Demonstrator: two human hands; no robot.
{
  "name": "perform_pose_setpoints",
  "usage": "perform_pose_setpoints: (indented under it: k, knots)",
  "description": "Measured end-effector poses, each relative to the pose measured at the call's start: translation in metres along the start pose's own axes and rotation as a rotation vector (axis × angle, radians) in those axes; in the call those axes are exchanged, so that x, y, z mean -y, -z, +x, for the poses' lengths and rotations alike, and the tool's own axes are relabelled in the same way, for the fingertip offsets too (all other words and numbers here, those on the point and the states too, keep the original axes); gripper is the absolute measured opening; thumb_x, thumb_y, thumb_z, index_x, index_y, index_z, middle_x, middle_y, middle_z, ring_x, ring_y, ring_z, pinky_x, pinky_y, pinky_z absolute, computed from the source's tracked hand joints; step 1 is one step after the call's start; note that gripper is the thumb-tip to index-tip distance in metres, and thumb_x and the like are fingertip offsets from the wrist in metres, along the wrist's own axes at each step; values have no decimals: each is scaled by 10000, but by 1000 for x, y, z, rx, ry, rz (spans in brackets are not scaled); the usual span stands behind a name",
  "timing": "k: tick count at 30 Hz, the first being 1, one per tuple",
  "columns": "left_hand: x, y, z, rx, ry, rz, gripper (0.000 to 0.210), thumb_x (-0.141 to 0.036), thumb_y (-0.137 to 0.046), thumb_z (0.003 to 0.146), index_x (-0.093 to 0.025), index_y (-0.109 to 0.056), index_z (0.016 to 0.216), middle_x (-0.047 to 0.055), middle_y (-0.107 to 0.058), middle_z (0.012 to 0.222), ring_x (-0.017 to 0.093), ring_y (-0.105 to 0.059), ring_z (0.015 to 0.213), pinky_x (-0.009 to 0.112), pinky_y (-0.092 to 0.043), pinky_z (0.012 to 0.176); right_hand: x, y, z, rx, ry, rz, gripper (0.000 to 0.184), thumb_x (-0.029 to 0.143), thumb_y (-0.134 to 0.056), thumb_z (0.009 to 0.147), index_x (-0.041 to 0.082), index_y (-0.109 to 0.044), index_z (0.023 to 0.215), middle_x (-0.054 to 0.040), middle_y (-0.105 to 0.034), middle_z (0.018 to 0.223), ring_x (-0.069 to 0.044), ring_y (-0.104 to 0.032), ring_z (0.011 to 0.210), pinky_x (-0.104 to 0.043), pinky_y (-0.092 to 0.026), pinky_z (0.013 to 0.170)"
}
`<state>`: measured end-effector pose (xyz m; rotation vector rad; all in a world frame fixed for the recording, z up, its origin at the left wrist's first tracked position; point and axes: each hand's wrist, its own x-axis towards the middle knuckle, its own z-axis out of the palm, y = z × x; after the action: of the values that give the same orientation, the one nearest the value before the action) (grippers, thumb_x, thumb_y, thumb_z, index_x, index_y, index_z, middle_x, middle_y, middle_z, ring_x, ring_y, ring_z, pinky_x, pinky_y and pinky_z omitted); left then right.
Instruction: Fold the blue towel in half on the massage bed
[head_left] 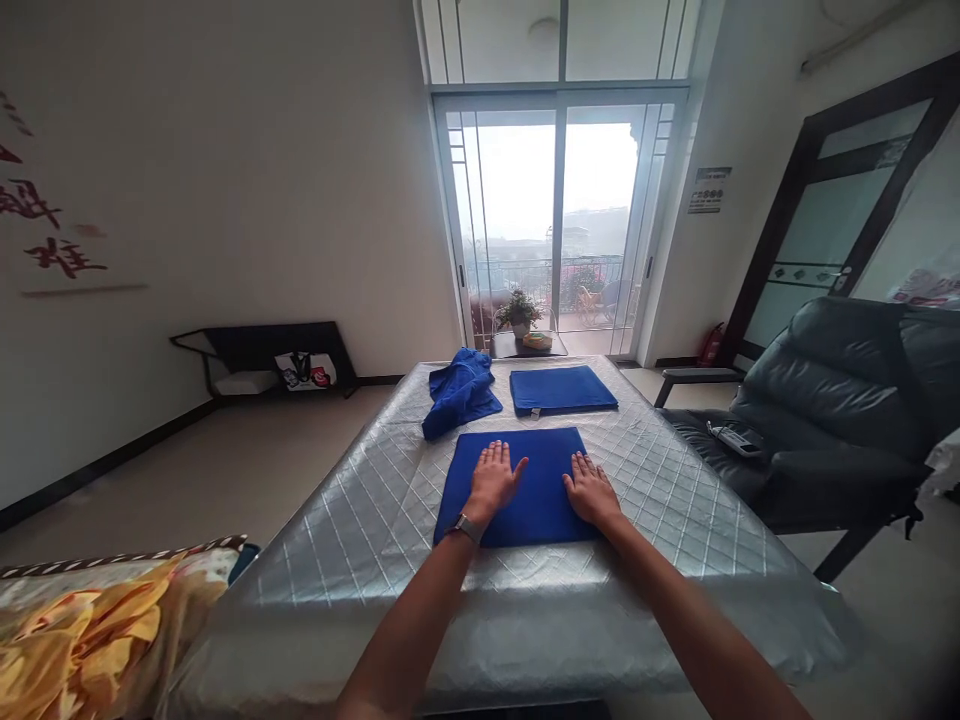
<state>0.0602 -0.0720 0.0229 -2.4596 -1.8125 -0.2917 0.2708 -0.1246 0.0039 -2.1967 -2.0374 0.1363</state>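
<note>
A folded blue cloth (536, 500) lies flat on the table's silver quilted cover (360, 520), right in front of me. My left hand (495, 478) rests on its left part, palm down with the fingers stretched out and the thumb apart. On the cloth's right edge lies my right hand (591, 487), also flat with its fingers extended. Behind it to the right is a second folded blue cloth (562, 388) with a small white tag at its near edge. A crumpled blue cloth (461, 390) sits in a loose heap at the back left.
A dark reclining armchair (817, 410) with a device on its seat stands to the right. Yellow fabric (90, 630) lies at the lower left. Beyond the table's far edge a potted plant (519, 312) stands before the sliding glass door (559, 220).
</note>
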Motion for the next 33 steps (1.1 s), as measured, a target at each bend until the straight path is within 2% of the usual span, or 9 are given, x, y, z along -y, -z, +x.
perform_pose_setpoints:
  k: [2,4,7,10,17,20,23,29,33]
  knots:
    - [-44,-6,-2,-2,-160,-72,790,-558,-44,1025,-57,-367,1543,159,-349,1614,249,-281,1514,402,-224,1241,-1,-1,0,2,10,-12,665,400,-187,1035,53,-218,1601,-102,-178,1677,-215,-133,1551,-405,-107,1247]
    - [-79,-14,-6,8,-244,-121,749,-519,-43,1035,-80,-367,1548,133,-352,1618,228,-271,1519,398,-220,1247,-3,-2,0,6,24,-28,648,371,-190,1035,62,-217,1603,-96,-172,1680,-214,-128,1552,-397,-110,1245]
    - [-97,-23,-12,55,-238,-160,762,-528,-30,1032,-76,-352,1554,128,-344,1624,224,-248,1526,398,-194,1258,-6,-4,0,4,33,-37,639,364,-204,1036,75,-221,1605,-97,-173,1681,-210,-116,1554,-385,-108,1243]
    - [-74,-20,-19,109,-205,-162,806,-580,-12,1016,-78,-314,1569,123,-284,1647,223,-206,1538,404,-159,1265,-5,-4,1,-6,21,-23,649,385,-204,1036,68,-229,1602,-102,-190,1676,-211,-134,1551,-389,-98,1245]
    - [34,-4,-57,188,-1,-66,871,-675,-30,982,-91,-223,1598,125,-152,1674,257,-118,1553,466,-105,1263,-1,-1,-1,-15,3,12,662,399,-196,1031,62,-234,1600,-92,-187,1677,-207,-135,1551,-394,-83,1248]
    - [64,-4,-74,170,60,-20,858,-672,-56,985,-97,-217,1602,131,-150,1674,274,-120,1552,474,-107,1260,0,0,-1,-13,1,9,661,400,-196,1032,60,-243,1597,-91,-194,1675,-211,-144,1549,-395,-92,1248]
    - [73,-4,-82,166,49,-19,863,-672,-61,986,-88,-215,1601,142,-151,1675,283,-124,1551,467,-132,1255,1,3,-2,-24,-2,-9,653,388,-208,1032,60,-249,1595,-93,-209,1671,-219,-157,1547,-409,-110,1246]
    - [66,-1,-83,143,45,-13,897,-705,-59,971,-85,-221,1599,150,-168,1672,292,-143,1548,475,-146,1252,6,12,-25,-125,61,-77,616,317,-221,1028,54,-298,1579,-121,-249,1655,-212,-147,1549,-428,-49,1253]
    - [67,-2,-83,117,38,2,905,-722,-78,965,-92,-239,1595,154,-194,1664,295,-164,1544,481,-166,1246,2,8,-53,-39,68,-62,627,365,-193,1043,75,-260,1595,-98,-214,1666,-203,-150,1548,-414,-105,1251]
